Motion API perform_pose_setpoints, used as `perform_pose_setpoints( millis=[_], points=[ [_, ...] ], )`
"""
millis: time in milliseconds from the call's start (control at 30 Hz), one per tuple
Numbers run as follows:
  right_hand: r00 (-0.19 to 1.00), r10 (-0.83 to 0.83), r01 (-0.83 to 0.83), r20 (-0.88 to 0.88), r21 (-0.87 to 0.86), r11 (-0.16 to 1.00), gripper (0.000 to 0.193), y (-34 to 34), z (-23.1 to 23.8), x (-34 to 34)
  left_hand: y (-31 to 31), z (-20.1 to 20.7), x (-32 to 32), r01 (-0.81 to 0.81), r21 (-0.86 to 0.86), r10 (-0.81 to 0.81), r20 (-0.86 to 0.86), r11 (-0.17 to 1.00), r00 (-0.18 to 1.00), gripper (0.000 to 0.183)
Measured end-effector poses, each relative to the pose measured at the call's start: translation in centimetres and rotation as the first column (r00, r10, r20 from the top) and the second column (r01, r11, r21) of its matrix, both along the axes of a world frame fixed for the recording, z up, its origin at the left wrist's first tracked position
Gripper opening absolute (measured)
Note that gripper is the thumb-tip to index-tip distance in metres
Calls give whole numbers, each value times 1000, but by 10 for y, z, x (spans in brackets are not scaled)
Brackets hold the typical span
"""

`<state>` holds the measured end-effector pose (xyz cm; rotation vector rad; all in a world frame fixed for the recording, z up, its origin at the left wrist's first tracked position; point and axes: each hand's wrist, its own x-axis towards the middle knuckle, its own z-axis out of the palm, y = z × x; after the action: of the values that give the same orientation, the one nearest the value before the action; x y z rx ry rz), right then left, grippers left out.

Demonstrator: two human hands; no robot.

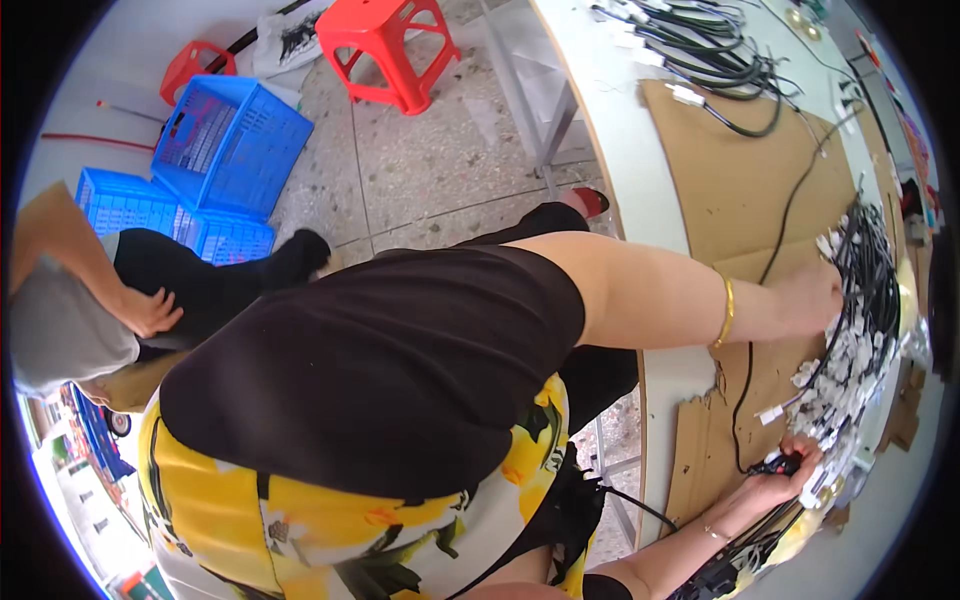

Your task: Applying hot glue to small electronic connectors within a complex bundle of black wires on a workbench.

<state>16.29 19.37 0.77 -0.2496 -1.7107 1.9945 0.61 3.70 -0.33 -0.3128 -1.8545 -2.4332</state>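
My left hand (812, 300), a gold bangle on its wrist, reaches over the cardboard to the edge of a thick bundle of black cables (868, 270). Its fingers are curled closed at the bundle, and what they grip cannot be made out. Lower down, my right hand (793, 472) wraps round a small black piece (775, 464) whose kind is unclear. A long thin black cable (745, 400) runs near that hand and up across the cardboard. Many white connectors (845, 375) lie heaped between and beyond the two hands.
A flat brown cardboard sheet (735, 190) covers part of the white table (620, 150). More black cables (715, 50) lie at its far end. A red stool (385, 50) and blue crates (232, 140) stand on the floor. Another person's arm (90, 255) shows at left.
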Motion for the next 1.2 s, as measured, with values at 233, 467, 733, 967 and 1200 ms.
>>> perform_pose_setpoints(
  millis=[233, 467, 733, 967, 1200],
  points=[
    [1000, -30, 30, 2, 93, 995, 30, 12, -4, -9, -5, 6, -5, 25, -124, -28, -18, 992, 999, 20],
    [916, -369, 319, 160, 269, 909, 19, -49, 15, -14, -15, -5, -5, 242, -198, -271, -134, 950, 953, 21],
    [962, -272, 273, -24, 136, 953, 23, -7, 10, 6, -5, 9, 2, 469, -62, -467, 39, 881, 883, 24],
    [976, -216, 216, -12, 27, 976, 19, -9, 10, 4, -12, 10, -4, 405, 105, -417, 159, 908, 895, 21],
    [988, -150, 151, -19, 35, 988, 19, -8, 10, 6, -10, 6, 2, 482, 37, -481, -19, 876, 876, 29]
  ],
)
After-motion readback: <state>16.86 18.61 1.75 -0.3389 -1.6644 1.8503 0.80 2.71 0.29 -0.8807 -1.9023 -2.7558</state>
